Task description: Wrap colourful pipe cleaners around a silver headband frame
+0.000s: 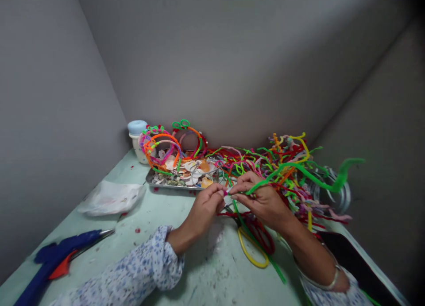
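My left hand (206, 206) is closed in a pinch, with a small magenta piece (225, 192) at its fingertips; too little of it shows to tell its kind. Fingertip to fingertip with it, my right hand (260, 204) is closed on a green pipe cleaner (292, 165), whose long end rises to the right. Beneath the hands lie yellow-handled scissors (251, 248), their blades partly hidden. Red pipe cleaners (262, 235) and another green strand rest across them.
A metal tray (172, 186) holds shells, with pipe-cleaner headbands (166, 140) on it. Behind are a blue-lidded jar (137, 128) and a tangled pipe-cleaner heap (265, 157). On the left lie a plastic bag (113, 199) and a blue glue gun (63, 248). Wire coils (343, 197) stand at right.
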Demonstrator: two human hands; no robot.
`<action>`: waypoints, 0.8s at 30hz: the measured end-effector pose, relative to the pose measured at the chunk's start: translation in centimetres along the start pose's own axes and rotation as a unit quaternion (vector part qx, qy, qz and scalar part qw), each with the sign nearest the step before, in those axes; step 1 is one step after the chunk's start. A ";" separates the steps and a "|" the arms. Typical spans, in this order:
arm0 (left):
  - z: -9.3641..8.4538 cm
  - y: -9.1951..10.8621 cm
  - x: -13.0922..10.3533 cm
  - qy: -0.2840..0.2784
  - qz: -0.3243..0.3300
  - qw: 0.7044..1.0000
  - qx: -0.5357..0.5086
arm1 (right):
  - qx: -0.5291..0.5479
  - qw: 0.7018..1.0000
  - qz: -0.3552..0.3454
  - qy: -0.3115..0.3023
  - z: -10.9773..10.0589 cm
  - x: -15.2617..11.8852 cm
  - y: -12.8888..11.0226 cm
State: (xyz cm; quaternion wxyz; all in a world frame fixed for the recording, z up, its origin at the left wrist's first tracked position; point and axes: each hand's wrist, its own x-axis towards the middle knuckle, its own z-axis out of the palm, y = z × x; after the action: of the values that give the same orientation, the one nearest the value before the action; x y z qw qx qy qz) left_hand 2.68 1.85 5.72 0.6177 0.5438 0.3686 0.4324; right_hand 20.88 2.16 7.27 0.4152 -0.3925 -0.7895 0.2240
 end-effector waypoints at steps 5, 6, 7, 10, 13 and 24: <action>0.0 -0.1 0.0 -0.001 0.006 1.000 -0.005 | 0.006 1.000 -0.006 0.002 -0.1 0.0 -0.2; 0.0 -0.2 0.0 -0.003 0.006 1.000 -0.005 | 0.002 1.000 -0.004 0.001 -0.1 0.0 -0.2; 0.0 -0.2 0.0 -0.004 0.007 1.000 -0.005 | -0.004 1.000 -0.002 -0.001 -0.1 0.0 -0.2; 0.0 -0.1 -0.1 -0.003 0.010 1.000 -0.007 | -0.009 1.000 -0.003 -0.007 -0.2 0.0 -0.3; 0.0 0.1 -0.3 -0.001 0.015 1.000 0.002 | -0.006 1.000 -0.010 -0.009 -0.4 0.1 -0.4; 0.0 -0.1 -0.2 -0.004 0.017 1.000 -0.003 | -0.018 1.000 -0.003 -0.019 -0.3 0.1 -0.2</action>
State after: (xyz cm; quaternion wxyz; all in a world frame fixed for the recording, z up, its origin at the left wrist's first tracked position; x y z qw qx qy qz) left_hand 2.63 1.71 5.65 0.6132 0.5497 0.3562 0.4416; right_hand 20.98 2.08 7.61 0.3935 -0.3929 -0.8024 0.2165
